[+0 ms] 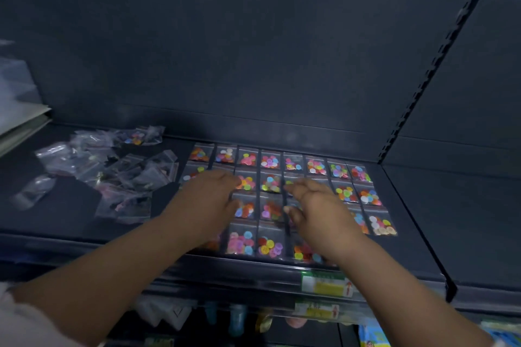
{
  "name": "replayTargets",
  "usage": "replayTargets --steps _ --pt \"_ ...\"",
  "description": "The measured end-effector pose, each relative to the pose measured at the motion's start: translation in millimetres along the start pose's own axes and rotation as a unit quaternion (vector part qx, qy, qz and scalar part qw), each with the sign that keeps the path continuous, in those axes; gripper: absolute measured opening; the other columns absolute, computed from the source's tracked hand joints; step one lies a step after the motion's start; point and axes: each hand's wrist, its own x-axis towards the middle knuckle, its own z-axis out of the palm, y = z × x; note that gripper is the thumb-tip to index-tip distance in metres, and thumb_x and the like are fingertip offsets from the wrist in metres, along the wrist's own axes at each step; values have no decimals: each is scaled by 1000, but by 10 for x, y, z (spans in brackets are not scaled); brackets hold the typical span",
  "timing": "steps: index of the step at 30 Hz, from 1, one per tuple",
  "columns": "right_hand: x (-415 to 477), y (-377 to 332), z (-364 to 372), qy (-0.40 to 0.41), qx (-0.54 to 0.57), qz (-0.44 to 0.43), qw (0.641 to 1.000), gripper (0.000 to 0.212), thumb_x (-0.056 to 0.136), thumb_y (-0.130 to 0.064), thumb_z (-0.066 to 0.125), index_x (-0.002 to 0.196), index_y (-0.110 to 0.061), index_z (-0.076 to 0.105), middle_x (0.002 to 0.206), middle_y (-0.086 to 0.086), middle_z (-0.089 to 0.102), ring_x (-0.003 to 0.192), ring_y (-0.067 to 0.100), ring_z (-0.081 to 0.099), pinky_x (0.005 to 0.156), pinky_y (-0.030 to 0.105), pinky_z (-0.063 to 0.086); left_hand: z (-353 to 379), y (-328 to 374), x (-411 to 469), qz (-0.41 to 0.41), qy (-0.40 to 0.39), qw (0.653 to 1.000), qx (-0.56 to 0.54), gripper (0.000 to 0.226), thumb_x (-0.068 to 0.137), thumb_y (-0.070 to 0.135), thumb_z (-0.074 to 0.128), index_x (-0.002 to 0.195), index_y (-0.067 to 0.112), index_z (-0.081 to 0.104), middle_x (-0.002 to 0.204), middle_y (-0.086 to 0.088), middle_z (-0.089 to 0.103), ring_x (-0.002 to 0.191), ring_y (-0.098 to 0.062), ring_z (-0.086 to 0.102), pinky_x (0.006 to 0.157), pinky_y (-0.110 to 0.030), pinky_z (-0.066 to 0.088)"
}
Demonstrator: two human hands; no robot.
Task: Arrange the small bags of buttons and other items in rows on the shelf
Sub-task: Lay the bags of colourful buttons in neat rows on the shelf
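Here, the left hand (210, 203) lies palm-down with fingers spread and nothing gripped, over the grid's left columns. The right hand (321, 214) is likewise open and flat, at 3 o'clock from the left and apart from it, covering the grid's right-centre columns. Under both hands, small bags of buttons (270, 183) sit edge to edge in four rows on the dark shelf (408, 222). At 10 o'clock from the left hand, a loose pile of unsorted bags (118, 169) lies on the same shelf, just beside the grid. At 6 o'clock, a green-and-yellow price label (327, 284) is fixed to the shelf's front edge.
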Motion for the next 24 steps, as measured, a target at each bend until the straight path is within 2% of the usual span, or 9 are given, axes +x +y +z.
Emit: replayTargets --steps 3,5,7,9,14,17,19,24 --pt "223 -264 59 1 -17 -38 999 48 95 -30 48 142 -22 38 149 1 34 135 22 30 113 28 25 -153 -312 -50 -8 21 999 33 38 82 26 60 116 10 63 115 -10 63 105 -30 60 92 -36 48" --pt "397 -465 115 -2 -16 -58 998 49 95 -31 47 141 -21 38 149 3 33 135 23 30 113 30 26 -252 -547 -96 -17 28 998 46 37 76 24 66 109 7 67 105 -13 67 94 -32 65 84 -39 53" --pt "562 -662 179 -11 -12 -73 997 51 95 -32 45 143 -21 34 150 3 31 137 22 28 113 28 24 -371 -736 -118 -32 32 997 56 35 78 21 70 110 7 66 106 -12 66 96 -32 63 85 -37 50" --pt "765 -889 271 -28 -13 -92 995 53 96 -34 44 146 -20 29 153 2 26 139 20 23 115 27 19 -485 -989 -144 -55 37 996 60 37 82 25 66 114 7 64 112 -12 64 101 -31 60 89 -37 46" --pt "1286 -1457 493 -53 -16 -119 991 57 96 -36 45 147 -20 25 155 3 22 141 20 20 116 27 15 -717 -1665 -175 -118 24 990 76 43 85 34 55 117 6 63 112 -14 64 102 -33 60 89 -39 48" --pt "1581 -1743 633 -67 -8 -120 990 56 95 -35 46 146 -22 28 155 3 23 141 22 22 116 29 18 -798 -2067 -134 -142 13 987 70 41 86 32 56 121 11 60 117 -11 62 108 -30 57 91 -37 46" --pt "1788 -1903 723 -74 -2 -117 990 53 95 -35 46 144 -21 32 153 3 26 139 23 25 115 31 21 -829 -2322 -66 -149 9 987 60 37 85 32 53 117 14 61 115 -8 62 108 -27 56 91 -38 46" --pt "2332 -2185 953 -70 7 -94 993 42 94 -30 48 135 -17 46 139 5 45 127 26 41 107 30 34 -848 -2797 271 -144 -6 988 48 29 88 29 52 114 18 61 111 -6 61 103 -25 56 85 -33 43"
